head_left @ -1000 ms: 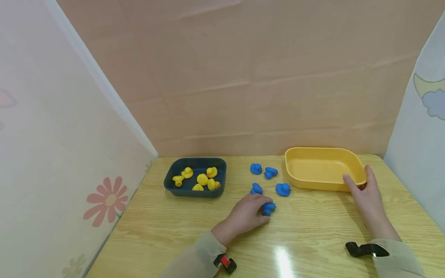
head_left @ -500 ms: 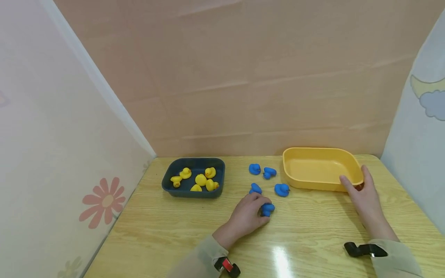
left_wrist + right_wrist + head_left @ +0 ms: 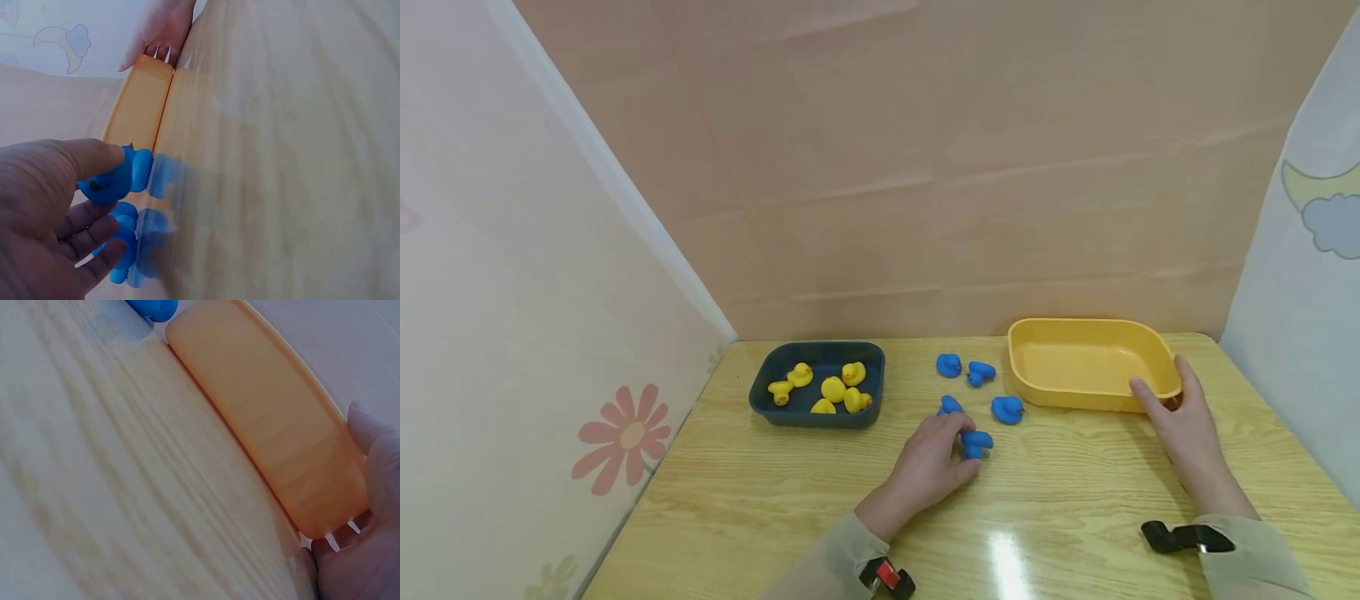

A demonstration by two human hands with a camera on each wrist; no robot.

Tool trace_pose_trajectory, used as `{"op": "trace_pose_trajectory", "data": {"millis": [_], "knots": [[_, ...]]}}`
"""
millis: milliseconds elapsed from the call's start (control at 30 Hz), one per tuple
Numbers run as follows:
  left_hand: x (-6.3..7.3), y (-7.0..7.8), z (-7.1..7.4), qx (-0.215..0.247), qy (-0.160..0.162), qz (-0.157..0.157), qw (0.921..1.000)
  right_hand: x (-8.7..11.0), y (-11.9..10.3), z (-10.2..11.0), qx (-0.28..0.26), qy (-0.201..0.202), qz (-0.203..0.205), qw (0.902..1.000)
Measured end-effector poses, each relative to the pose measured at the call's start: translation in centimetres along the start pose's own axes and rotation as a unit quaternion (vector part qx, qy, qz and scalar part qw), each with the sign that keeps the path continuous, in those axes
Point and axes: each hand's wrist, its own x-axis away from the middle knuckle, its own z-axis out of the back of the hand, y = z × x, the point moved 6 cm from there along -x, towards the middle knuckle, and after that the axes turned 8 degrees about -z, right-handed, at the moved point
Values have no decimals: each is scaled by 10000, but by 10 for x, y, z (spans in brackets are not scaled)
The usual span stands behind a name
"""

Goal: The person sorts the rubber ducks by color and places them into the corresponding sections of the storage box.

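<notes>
Head view: I see the left hand (image 3: 922,465) half-curled, thumb and fingers pinching a blue duck (image 3: 976,442), rounded, smooth, dark-beaked, on the near side of the other blue ducks (image 3: 1007,409). Right hand (image 3: 1187,433), thumb apart from fingers, grips the yellow tray's (image 3: 1093,367) right end.

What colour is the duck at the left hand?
The duck is blue, seen best in the left wrist view.
</notes>
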Motion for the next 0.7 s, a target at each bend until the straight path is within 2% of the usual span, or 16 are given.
{"op": "trace_pose_trajectory", "data": {"millis": [167,300,500,700], "knots": [[-8,6,10,144,227,72,9996,1,0,0,4,11,-33,10000],[-20,10,18,167,423,50,9990,2,1,-1,44,3,-64,10000],[-45,17,28,-61,866,-255,9959,1,3,-1,-14,-16,-100,9999],[-69,24,29,-241,1155,-501,9917,0,2,-3,-38,13,-195,9998]]}}
